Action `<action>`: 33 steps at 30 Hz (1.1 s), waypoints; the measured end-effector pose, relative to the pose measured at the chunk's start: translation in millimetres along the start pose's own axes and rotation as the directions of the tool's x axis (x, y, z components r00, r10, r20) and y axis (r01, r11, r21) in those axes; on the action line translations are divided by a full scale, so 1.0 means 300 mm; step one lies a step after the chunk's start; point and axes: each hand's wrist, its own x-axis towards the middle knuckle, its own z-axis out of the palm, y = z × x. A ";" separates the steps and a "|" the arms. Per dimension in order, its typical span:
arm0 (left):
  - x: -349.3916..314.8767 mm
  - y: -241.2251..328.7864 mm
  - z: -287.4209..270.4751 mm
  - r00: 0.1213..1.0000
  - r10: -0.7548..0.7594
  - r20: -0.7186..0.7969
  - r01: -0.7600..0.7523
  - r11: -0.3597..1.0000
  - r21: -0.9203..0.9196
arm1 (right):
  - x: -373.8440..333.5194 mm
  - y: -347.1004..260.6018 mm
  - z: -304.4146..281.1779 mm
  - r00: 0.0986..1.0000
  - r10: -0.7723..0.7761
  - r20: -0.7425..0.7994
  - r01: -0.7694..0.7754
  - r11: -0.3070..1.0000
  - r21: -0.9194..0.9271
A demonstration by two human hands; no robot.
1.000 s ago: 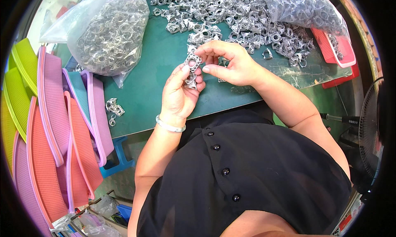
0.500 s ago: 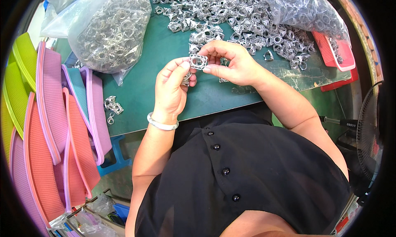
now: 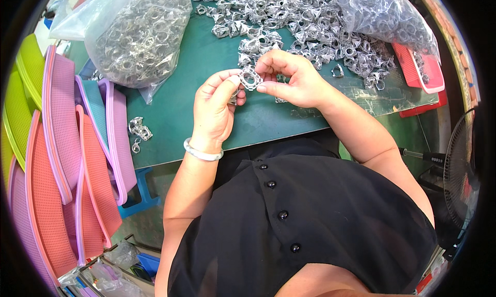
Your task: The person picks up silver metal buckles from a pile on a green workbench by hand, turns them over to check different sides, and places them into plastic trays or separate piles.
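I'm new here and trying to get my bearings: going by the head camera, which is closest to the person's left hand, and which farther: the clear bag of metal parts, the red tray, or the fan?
1. Clear bag of metal parts: up and to the left of the left hand.
2. Red tray: across the table, on the right.
3. Fan: at the far right edge, off the table.

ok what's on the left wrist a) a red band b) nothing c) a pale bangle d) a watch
c: a pale bangle circles the wrist just below the left hand, which pinches a metal ring together with the right hand.
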 end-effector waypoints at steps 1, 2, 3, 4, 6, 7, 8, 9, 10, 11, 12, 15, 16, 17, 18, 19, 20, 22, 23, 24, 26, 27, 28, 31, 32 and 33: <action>-0.001 0.001 -0.002 1.000 0.003 0.005 -0.003 1.000 0.016 | 0.001 0.003 0.005 1.000 -0.001 -0.017 0.002 0.998 0.058; -0.001 0.001 -0.002 1.000 0.006 0.012 -0.007 1.000 0.029 | 0.001 0.007 0.011 0.999 -0.001 -0.038 0.005 0.993 0.114; -0.001 0.003 -0.002 1.000 0.009 0.018 -0.010 0.999 0.041 | 0.001 0.009 0.014 0.998 0.000 -0.058 0.010 0.985 0.170; -0.002 0.004 -0.001 1.000 0.013 0.024 -0.014 0.998 0.054 | 0.000 0.007 0.014 0.999 0.006 -0.049 0.003 0.985 0.170; -0.003 0.006 0.001 1.000 0.019 0.010 -0.020 0.996 0.082 | 0.003 0.003 0.012 1.000 0.016 -0.024 -0.011 0.984 0.177; -0.004 0.006 0.001 1.000 0.023 0.004 -0.023 0.995 0.097 | 0.003 0.005 0.012 1.000 -0.003 -0.017 0.005 0.987 0.162; -0.005 0.006 0.001 1.000 0.023 0.004 -0.023 0.995 0.100 | 0.003 0.008 0.010 1.000 -0.021 -0.009 0.022 0.989 0.146; -0.006 0.006 0.000 1.000 0.023 0.004 -0.023 0.994 0.103 | 0.003 0.010 0.008 0.999 -0.039 -0.002 0.039 0.991 0.130; -0.007 0.006 0.000 1.000 0.022 0.005 -0.023 0.994 0.107 | 0.003 0.008 0.007 0.999 -0.038 0.007 0.036 0.991 0.129; -0.008 0.006 0.001 1.000 0.018 0.003 -0.018 0.995 0.101 | 0.003 0.006 0.005 0.999 -0.036 0.016 0.034 0.991 0.129; -0.010 0.005 0.004 1.000 0.014 0.001 -0.014 0.995 0.095 | 0.003 0.005 0.004 0.999 -0.034 0.025 0.031 0.991 0.129; -0.013 0.002 0.018 1.000 0.007 -0.011 -0.006 0.998 0.064 | -0.002 0.016 -0.002 0.999 -0.045 0.024 0.041 0.991 0.129; -0.014 0.001 0.023 1.000 0.006 -0.016 -0.005 0.999 0.051 | -0.002 0.017 -0.002 0.999 -0.044 0.017 0.042 0.991 0.126; -0.016 -0.001 0.024 1.000 -0.023 -0.001 0.023 0.999 0.037 | -0.002 0.018 -0.001 0.999 -0.044 0.011 0.042 0.992 0.123; -0.019 -0.003 0.024 0.999 -0.052 0.015 0.052 0.998 0.022 | -0.001 0.019 -0.001 0.999 -0.044 0.004 0.043 0.992 0.120; -0.021 -0.005 0.023 0.996 -0.081 0.031 0.080 0.997 0.008 | 0.000 0.015 0.000 0.998 -0.065 0.000 0.065 0.993 0.096; -0.022 -0.013 0.012 0.991 -0.126 0.051 0.126 0.992 0.018 | 0.002 0.008 0.003 0.996 -0.086 -0.005 0.086 0.994 0.072; -0.026 -0.014 0.015 0.988 -0.140 0.059 0.139 0.990 0.009 | 0.006 0.007 0.003 0.989 -0.149 -0.009 0.149 0.989 -0.004; -0.027 -0.014 0.017 0.987 -0.147 0.064 0.147 0.989 0.006 | 0.008 0.012 0.000 0.982 -0.191 -0.007 0.190 0.980 -0.055; -0.027 -0.012 0.017 0.989 -0.134 0.068 0.132 0.991 0.034 | 0.009 0.017 -0.001 0.973 -0.232 -0.003 0.231 0.967 -0.106; -0.026 -0.006 0.018 0.991 -0.108 0.077 0.100 0.991 0.091 | 0.006 0.022 0.008 0.976 -0.212 -0.046 0.211 0.977 -0.029; -0.029 -0.007 0.019 0.995 -0.071 0.074 0.061 0.990 0.125 | 0.005 0.022 0.013 0.977 -0.201 -0.067 0.202 0.979 0.011; -0.033 -0.009 0.022 0.997 -0.034 0.073 0.022 0.987 0.158 | 0.005 0.021 0.016 0.979 -0.185 -0.081 0.189 0.981 0.040; -0.035 -0.018 0.026 0.985 0.123 0.122 -0.155 0.943 0.294 | 0.005 0.018 0.019 0.983 -0.155 -0.099 0.164 0.982 0.092; -0.035 -0.022 0.025 0.972 0.180 0.152 -0.222 0.913 0.342 | 0.005 0.017 0.016 0.983 -0.157 -0.090 0.165 0.983 0.086; -0.033 -0.026 0.022 0.966 0.206 0.158 -0.251 0.895 0.368 | 0.005 0.018 0.013 0.984 -0.159 -0.081 0.166 0.983 0.081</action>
